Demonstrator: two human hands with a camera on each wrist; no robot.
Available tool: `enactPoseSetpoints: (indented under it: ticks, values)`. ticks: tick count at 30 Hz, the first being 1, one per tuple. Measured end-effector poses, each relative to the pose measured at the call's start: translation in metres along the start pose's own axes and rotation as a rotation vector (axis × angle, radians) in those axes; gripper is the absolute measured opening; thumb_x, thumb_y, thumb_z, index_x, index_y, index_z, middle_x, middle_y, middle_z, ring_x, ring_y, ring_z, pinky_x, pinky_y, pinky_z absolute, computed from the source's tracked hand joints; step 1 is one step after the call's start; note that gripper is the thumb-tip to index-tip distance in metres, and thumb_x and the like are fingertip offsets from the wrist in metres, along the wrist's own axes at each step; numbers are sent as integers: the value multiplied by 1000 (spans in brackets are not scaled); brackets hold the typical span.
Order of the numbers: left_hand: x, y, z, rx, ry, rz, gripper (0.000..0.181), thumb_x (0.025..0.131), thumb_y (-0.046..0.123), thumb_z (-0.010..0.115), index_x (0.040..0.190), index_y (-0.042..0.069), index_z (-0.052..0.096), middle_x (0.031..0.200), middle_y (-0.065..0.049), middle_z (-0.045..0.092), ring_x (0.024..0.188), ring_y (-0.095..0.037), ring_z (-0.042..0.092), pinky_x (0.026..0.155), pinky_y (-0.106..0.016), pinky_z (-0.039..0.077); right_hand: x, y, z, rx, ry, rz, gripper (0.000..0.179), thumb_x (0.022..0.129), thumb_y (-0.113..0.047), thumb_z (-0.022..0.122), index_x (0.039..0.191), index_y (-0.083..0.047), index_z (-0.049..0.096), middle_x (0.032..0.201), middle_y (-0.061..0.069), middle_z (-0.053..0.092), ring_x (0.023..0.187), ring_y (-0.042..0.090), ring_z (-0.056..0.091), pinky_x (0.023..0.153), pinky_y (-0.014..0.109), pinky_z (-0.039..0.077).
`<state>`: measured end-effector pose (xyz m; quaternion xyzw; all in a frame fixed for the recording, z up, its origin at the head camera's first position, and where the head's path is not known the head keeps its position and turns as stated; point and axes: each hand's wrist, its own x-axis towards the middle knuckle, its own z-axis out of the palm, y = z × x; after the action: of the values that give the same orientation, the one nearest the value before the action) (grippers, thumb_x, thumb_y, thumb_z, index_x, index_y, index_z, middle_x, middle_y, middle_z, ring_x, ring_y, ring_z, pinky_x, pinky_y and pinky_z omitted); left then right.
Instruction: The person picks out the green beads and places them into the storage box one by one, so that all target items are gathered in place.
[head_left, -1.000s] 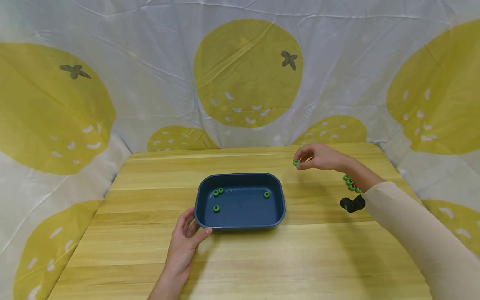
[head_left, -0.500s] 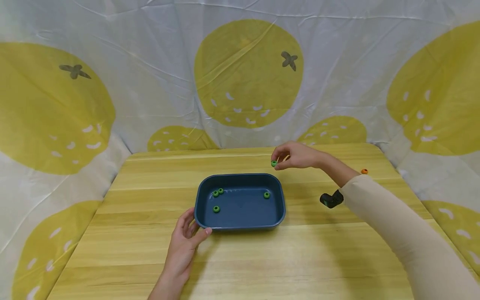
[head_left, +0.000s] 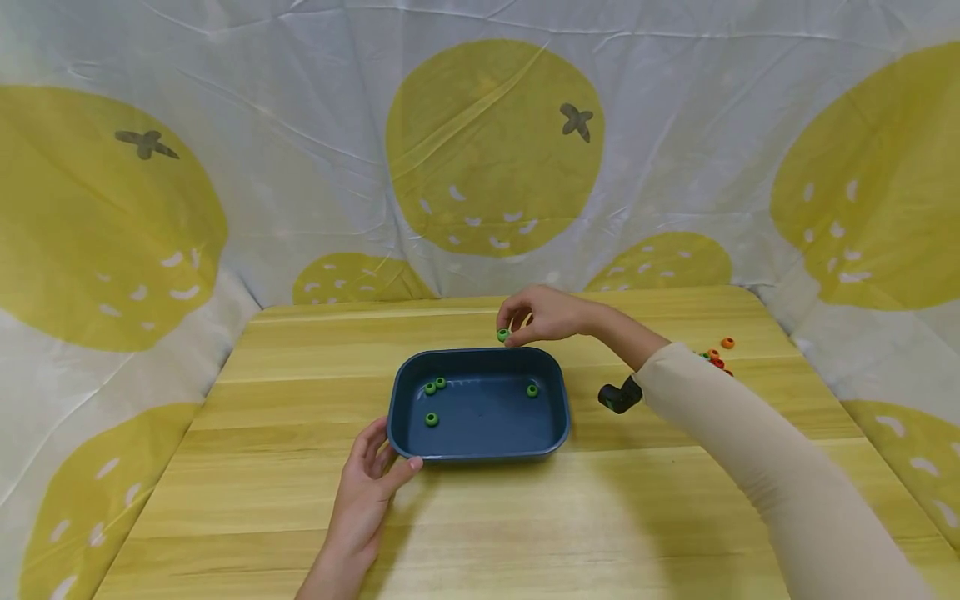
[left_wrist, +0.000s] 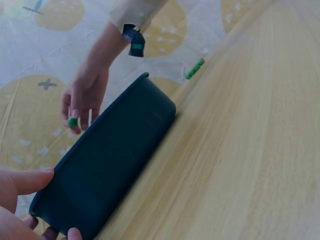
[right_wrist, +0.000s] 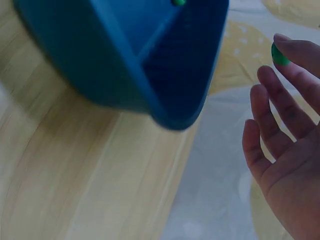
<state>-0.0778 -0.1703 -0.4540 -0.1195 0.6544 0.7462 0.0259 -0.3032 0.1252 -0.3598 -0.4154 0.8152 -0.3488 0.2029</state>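
My left hand point(head_left: 365, 490) grips the near left corner of a dark blue plastic tray point(head_left: 480, 457), thumb at the rim and fingers against its outer side. Inside the tray lie several green beads, one of them at the right point(head_left: 532, 391) and the others toward the left. Between thumb and index finger, my right hand point(head_left: 553, 314) pinches a green bead point(head_left: 502, 335) just above the tray's far rim. The right wrist view shows this pinched bead point(right_wrist: 279, 56) with the other fingers loosely spread.
Orange, red and green beads point(head_left: 717, 363) lie in a loose group at the table's right, partly behind the right sleeve point(head_left: 720, 408). A black camera mount point(head_left: 619, 397) sits on the right wrist. Fruit-printed cloth point(head_left: 315, 167) hangs behind the wooden table point(head_left: 247, 483).
My right hand has moved left with the green bead, from right of the tray to its far rim. Beads at the right came into view behind the sleeve. The left hand stays still.
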Motion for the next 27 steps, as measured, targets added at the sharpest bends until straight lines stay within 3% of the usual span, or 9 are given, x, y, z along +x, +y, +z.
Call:
enactPoseSetpoints:
  ticks: [16, 27]
  values:
    - [0, 1, -1, 13, -3, -11, 81, 90, -1, 78, 157, 9, 33, 159, -8, 39, 145, -31, 36, 96, -18, 45, 48, -18, 32, -23, -55, -90, 18, 93, -18, 79, 108, -10, 75, 105, -2, 70, 98, 14, 68, 89, 32, 54]
    - [0, 3, 1, 9, -1, -17, 79, 91, -2, 76, 157, 9, 33, 159, -8, 39, 145, -31, 36, 96, -18, 45, 61, -26, 40, -44, -62, -122, 22, 92, -17, 80, 112, -7, 75, 106, 1, 72, 98, 13, 69, 90, 29, 53]
